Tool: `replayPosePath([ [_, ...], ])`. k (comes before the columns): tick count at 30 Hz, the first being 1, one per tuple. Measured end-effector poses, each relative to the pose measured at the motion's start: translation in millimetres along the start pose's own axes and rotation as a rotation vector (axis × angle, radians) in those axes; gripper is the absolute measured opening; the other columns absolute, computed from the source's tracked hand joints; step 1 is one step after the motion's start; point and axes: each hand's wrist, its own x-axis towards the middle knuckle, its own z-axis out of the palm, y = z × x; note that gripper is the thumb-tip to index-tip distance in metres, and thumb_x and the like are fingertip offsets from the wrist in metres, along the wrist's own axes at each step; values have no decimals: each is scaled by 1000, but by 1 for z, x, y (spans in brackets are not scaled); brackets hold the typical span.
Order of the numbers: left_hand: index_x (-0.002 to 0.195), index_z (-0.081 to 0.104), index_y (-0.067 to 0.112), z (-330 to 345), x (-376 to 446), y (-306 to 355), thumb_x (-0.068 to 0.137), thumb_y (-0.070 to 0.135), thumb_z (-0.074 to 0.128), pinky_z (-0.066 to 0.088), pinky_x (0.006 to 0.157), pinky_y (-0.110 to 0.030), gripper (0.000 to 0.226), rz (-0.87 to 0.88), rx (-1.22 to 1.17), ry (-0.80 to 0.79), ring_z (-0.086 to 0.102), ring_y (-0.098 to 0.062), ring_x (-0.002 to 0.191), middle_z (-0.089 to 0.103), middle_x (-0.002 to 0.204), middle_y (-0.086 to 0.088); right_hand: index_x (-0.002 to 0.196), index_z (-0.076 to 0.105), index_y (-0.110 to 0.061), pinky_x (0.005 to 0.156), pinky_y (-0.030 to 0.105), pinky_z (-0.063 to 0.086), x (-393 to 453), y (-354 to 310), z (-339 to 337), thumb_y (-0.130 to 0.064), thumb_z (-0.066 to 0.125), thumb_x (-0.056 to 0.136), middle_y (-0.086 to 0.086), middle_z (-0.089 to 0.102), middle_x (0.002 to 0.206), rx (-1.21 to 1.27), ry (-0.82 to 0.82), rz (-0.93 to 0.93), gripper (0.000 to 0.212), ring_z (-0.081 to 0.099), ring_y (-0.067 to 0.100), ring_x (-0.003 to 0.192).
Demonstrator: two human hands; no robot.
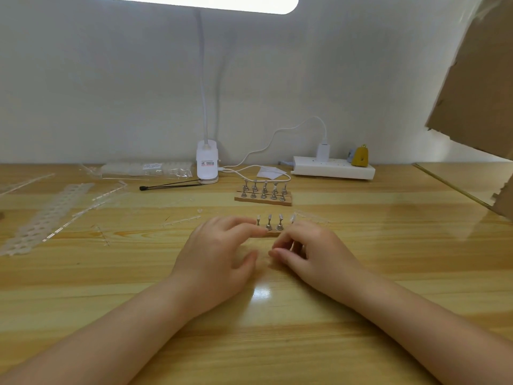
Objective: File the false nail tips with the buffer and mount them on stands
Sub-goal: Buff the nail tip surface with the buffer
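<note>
**Hands at the near stand strip, mounting step under way**

Head view: The near wooden strip (pixel 273 232) with its small metal stands (pixel 279 225) lay on the bench (pixel 83 273), and everything else is placed from it. The left hand (pixel 215 252) sat at the strip's left end, its fingers (pixel 244 230) lying fairly straight with the tips touching the wood there, thumb apart and holding nothing that could be seen. The right hand (pixel 311 252) sat just in front of the strip's right end, its fingers curled in toward the thumb as if pinching something small; whether a nail tip was between them could not be told. A pale nail tip (pixel 292 217) appeared to sit on the stand at the strip's right end, and others on the stands beside it. Behind the strip stood a second strip of stands (pixel 263 196), and farther back a clip lamp (pixel 206 162) and a power strip (pixel 333 168). Well to the left lay emptied nail-tip racks (pixel 52 212) and a bag of nail tips (pixel 147 169). No buffer could be made out.

The step in hand looked like mounting, not filing. The next move probably called for steadying the strip with the left hand while the right pressed a tip squarely onto a stand head without tipping its neighbours.
</note>
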Motion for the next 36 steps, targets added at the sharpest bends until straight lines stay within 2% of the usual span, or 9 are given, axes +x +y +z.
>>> replayPosePath([
  [4, 120, 66, 25, 2, 1, 1, 75, 14, 80, 47, 92, -48, 49, 72, 61, 40, 58, -26, 114, 59, 129, 0, 86, 65, -21, 63, 13, 42, 3, -2, 2, -24, 65, 90, -13, 63, 75, 177, 96, 134, 5, 57, 2, 70],
  [7, 120, 66, 21, 2, 2, 1, 71, 15, 83, 51, 83, -46, 52, 106, 102, 124, 61, -26, 103, 64, 116, -1, 83, 64, -20, 58, 12, 44, 3, -6, 5, -22, 65, 90, -6, 69, 71, 364, 123, 249, 7, 62, 0, 64],
  [11, 114, 69, 19, 0, 1, 1, 66, 23, 86, 52, 73, -42, 51, 103, 166, 165, 60, -25, 87, 64, 98, -2, 86, 66, -18, 52, 18, 49, 4, -10, 3, -24, 67, 89, -7, 72, 71, 564, 51, 357, 7, 64, 2, 60],
  [14, 107, 71, 22, 0, 1, 0, 63, 36, 86, 50, 71, -40, 49, 92, 206, 150, 58, -25, 84, 61, 92, -1, 85, 66, -18, 45, 17, 43, 3, -12, 2, -24, 66, 89, -7, 71, 69, 592, 22, 355, 8, 60, 2, 56],
  [17, 102, 73, 25, 1, 0, 0, 64, 44, 81, 48, 70, -37, 44, 90, 219, 161, 58, -23, 83, 59, 89, 0, 87, 65, -17, 46, 19, 45, 2, -12, 0, -29, 65, 89, -8, 71, 70, 599, 13, 369, 12, 60, 1, 56],
  [21, 98, 74, 25, 2, -1, 3, 76, 56, 60, 45, 71, -33, 40, 91, 181, 183, 56, -19, 80, 56, 86, 3, 88, 64, -15, 47, 15, 44, 2, -12, 0, -27, 64, 90, -8, 71, 71, 652, 1, 359, 12, 62, 3, 57],
  [27, 90, 73, 23, 2, -4, 6, 78, 56, 56, 42, 74, -31, 40, 68, 144, 165, 57, -16, 86, 60, 90, 8, 85, 66, -16, 42, 8, 38, -1, -13, 3, -19, 69, 87, -5, 72, 71, 665, 16, 312, 5, 61, 0, 55],
  [30, 84, 74, 23, 2, -4, 8, 79, 55, 54, 37, 73, -29, 38, 78, 170, 174, 58, -17, 82, 63, 85, 8, 86, 68, -15, 42, 8, 38, -1, -14, 3, -18, 70, 86, -7, 70, 67, 680, 12, 305, 4, 60, 0, 55],
  [36, 74, 73, 26, 1, -2, 4, 87, 45, 49, 43, 72, -34, 33, 87, 168, 188, 62, -18, 75, 66, 76, 9, 86, 70, -15, 54, 14, 47, -2, -14, 2, -19, 71, 85, -2, 74, 77, 681, -27, 322, 5, 63, 3, 57],
])
